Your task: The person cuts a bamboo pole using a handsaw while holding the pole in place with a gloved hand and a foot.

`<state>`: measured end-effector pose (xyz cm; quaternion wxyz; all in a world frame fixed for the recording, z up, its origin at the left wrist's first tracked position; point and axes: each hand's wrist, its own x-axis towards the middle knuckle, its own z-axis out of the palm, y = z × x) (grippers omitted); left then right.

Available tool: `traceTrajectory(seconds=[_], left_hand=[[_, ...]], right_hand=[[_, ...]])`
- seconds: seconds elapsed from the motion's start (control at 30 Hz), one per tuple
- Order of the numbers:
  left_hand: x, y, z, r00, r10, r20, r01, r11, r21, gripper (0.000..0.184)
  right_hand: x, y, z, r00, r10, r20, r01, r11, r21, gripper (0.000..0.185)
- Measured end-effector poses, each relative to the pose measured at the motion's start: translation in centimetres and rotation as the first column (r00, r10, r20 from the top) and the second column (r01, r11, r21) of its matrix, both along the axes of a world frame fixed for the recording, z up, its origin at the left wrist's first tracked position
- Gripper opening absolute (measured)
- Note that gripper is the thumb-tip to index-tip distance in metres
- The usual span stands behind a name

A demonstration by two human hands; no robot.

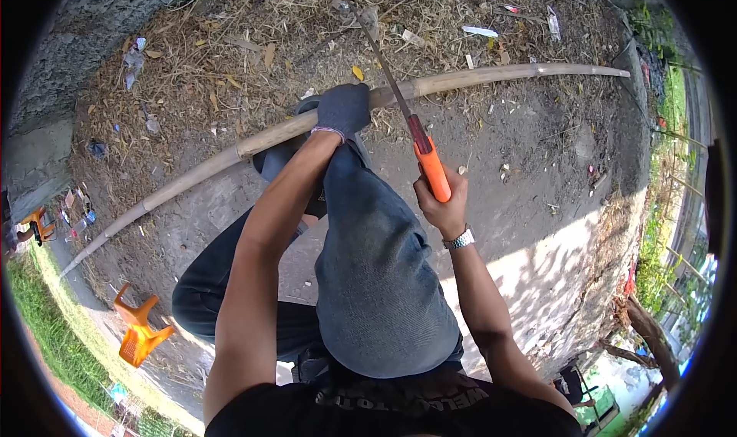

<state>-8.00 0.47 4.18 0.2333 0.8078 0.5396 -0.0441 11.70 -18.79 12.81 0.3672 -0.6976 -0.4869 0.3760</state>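
Note:
A long bamboo pole (476, 76) crosses in front of me, looking curved through the wide lens. My left hand (343, 110), in a dark grey glove, is wrapped round the pole near its middle, just beyond my raised knee. My bare right hand (445, 199), with a metal watch at the wrist, grips the orange handle of a handsaw (434, 172). The narrow dark blade lies across the bamboo just right of the glove, its tip pointing away from me. Whether the teeth have cut into the pole cannot be seen.
Dry leaves, straw and scraps of litter (480, 32) cover the dirt ground ahead. A rough concrete wall (61, 61) stands at the far left. An orange plastic chair (138, 329) lies at lower left. A tree branch (652, 337) is at lower right.

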Motion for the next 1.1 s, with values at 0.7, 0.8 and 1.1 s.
traceTrajectory(seconds=[0.7,0.8,1.1], left_hand=[[-0.2,-0.8,-1.3,1.000,0.012,-0.017,-0.012,0.999,-0.037,0.027],[-1.1,1.7,-0.7,1.000,0.004,-0.029,-0.003,1.000,0.024,0.029],[-1.0,1.7,-0.2,0.997,-0.038,-0.071,0.028,0.991,-0.131,0.032]], right_hand=[[-0.4,-4.3,1.4,0.998,-0.062,0.012,0.063,0.992,-0.112,0.009],[-2.7,2.3,-0.8,1.000,0.001,0.001,-0.001,0.999,0.049,0.010],[-0.7,-4.2,1.0,1.000,-0.013,0.019,0.014,0.996,-0.088,0.015]])
